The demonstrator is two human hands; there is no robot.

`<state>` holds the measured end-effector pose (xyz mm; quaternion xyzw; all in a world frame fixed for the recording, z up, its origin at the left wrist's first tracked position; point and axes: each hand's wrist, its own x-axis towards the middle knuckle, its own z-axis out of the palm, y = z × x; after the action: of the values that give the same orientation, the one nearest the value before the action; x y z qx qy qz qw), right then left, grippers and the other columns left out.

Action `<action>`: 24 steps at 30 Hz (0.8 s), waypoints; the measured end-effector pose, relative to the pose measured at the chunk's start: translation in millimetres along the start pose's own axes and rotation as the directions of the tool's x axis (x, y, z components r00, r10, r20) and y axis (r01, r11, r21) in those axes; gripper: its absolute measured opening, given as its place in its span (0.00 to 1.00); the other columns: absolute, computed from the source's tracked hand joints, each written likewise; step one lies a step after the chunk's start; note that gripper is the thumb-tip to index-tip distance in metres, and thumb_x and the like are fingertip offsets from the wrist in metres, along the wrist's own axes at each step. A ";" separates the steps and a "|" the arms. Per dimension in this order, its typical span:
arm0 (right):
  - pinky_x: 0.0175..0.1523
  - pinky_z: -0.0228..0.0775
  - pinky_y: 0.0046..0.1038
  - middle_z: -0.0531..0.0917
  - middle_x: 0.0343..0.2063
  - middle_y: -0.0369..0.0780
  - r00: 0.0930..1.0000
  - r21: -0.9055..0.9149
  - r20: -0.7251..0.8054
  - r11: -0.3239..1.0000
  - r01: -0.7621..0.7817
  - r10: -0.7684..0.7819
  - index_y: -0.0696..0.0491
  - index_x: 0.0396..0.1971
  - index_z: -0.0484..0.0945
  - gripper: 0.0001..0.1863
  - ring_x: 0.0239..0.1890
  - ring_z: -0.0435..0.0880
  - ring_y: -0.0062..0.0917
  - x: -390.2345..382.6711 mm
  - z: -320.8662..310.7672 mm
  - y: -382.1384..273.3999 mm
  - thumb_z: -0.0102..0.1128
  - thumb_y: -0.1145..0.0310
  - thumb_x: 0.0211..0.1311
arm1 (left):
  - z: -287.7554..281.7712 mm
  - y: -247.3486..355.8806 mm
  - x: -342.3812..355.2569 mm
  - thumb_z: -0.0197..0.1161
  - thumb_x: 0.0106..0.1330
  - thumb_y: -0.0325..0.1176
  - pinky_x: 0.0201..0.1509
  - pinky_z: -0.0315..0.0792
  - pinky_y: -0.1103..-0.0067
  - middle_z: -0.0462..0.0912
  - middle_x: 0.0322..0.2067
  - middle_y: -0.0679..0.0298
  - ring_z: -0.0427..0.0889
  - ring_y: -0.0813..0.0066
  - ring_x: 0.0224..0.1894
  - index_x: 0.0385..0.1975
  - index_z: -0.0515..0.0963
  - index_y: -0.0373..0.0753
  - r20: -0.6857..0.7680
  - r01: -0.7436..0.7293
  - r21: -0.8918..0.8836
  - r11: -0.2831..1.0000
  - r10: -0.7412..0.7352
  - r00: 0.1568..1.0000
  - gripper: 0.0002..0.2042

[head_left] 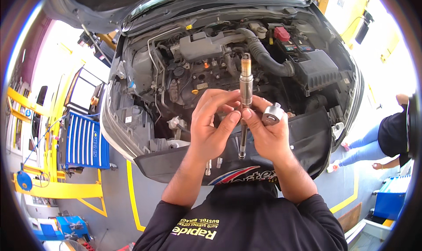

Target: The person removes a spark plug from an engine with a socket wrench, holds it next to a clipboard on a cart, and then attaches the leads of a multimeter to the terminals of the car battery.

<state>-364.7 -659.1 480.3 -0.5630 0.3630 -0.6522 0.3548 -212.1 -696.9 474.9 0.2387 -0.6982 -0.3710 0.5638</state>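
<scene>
My left hand (209,126) and my right hand (268,137) meet above the engine bay, fingers closed around an upright metal extension bar (242,143). A silver socket (246,88) tops the bar, with a spark plug (246,64) sticking out of it, its end pointing up. My right hand also holds a silver ratchet (272,115), whose head shows above my fingers. Two small metal pieces (208,166) lie on the dark fender cover (307,141) near my left forearm.
The open engine bay (189,84) holds hoses, a battery (288,44) and an air box (318,68). A blue tool chest (85,143) and yellow lift frame (52,189) are at left. Another person (391,137) stands at right, beside a blue cart (391,198).
</scene>
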 end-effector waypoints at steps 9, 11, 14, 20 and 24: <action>0.31 0.66 0.18 0.84 0.24 0.38 0.975 -0.209 -0.031 0.953 -0.220 0.218 0.67 0.44 0.82 0.18 0.25 0.81 0.16 -54.0 -53.2 -32.4 0.65 0.64 0.66 | -247.3 -123.7 65.8 0.67 0.64 0.45 0.42 0.76 0.75 0.87 0.31 0.59 0.85 0.71 0.32 0.39 0.85 0.36 -0.586 0.577 0.674 0.462 -0.142 0.798 0.17; 0.30 0.64 0.18 0.81 0.23 0.37 0.945 -0.230 -0.156 0.920 -0.318 0.287 0.66 0.44 0.82 0.20 0.23 0.78 0.16 -70.8 -64.2 -30.3 0.63 0.60 0.68 | -274.7 -167.4 67.7 0.67 0.63 0.47 0.42 0.76 0.74 0.87 0.31 0.57 0.86 0.69 0.33 0.38 0.85 0.36 -0.464 0.560 0.726 0.399 -0.317 0.827 0.18; 0.30 0.64 0.17 0.82 0.24 0.36 0.922 -0.296 -0.273 0.888 -0.353 0.275 0.65 0.43 0.82 0.20 0.22 0.76 0.15 -86.4 -80.7 -16.3 0.62 0.59 0.69 | -286.1 -235.9 67.4 0.67 0.62 0.43 0.45 0.78 0.70 0.88 0.33 0.54 0.88 0.61 0.37 0.37 0.86 0.39 -0.337 0.477 0.841 0.255 -0.442 0.831 0.14; 0.30 0.66 0.18 0.85 0.37 0.42 0.858 -0.197 -0.325 0.859 -0.473 0.399 0.66 0.47 0.79 0.20 0.25 0.76 0.16 -120.0 -113.9 -2.5 0.58 0.61 0.72 | -286.0 -361.5 90.4 0.65 0.60 0.40 0.58 0.74 0.66 0.84 0.48 0.46 0.83 0.50 0.53 0.48 0.82 0.37 -0.312 0.448 0.882 0.143 -0.536 0.785 0.19; 0.29 0.65 0.18 0.83 0.30 0.40 0.827 -0.157 -0.363 0.846 -0.509 0.430 0.66 0.46 0.80 0.20 0.23 0.76 0.16 -121.7 -111.3 2.9 0.57 0.61 0.72 | -331.5 -409.3 117.9 0.61 0.61 0.41 0.57 0.74 0.66 0.83 0.51 0.48 0.82 0.54 0.53 0.53 0.77 0.34 -0.324 0.603 0.703 0.378 -0.584 0.744 0.23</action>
<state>-461.1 -546.2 408.4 -0.3842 0.6210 -0.5744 0.3698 43.3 -1118.0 254.2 0.6930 -0.6468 -0.2081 0.2408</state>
